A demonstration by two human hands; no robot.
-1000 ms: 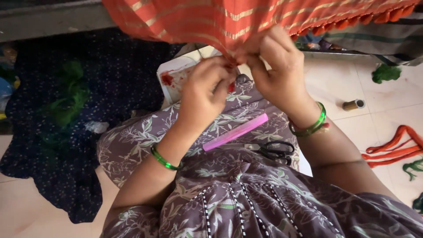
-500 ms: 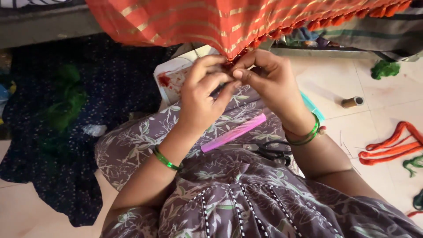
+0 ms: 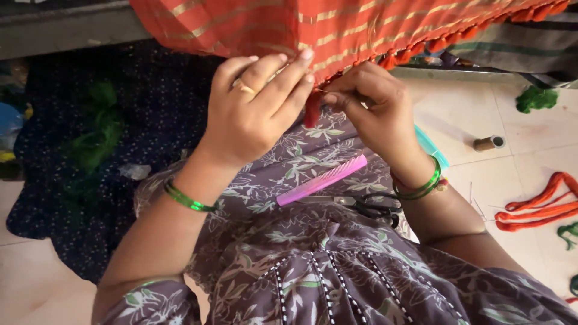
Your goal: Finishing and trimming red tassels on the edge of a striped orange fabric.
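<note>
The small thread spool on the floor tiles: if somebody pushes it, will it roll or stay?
The thread spool lies on its side on smooth floor tile, so it would probably roll. It looks small, likely light. Nothing touches it to stop it.

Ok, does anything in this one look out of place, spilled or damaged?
Nothing looks damaged. Loose items lie scattered: orange thread bundles and a small spool on the floor, a pink comb and black scissors resting on the lap. Both the left hand and right hand work at the orange fabric's tasselled edge.
</note>
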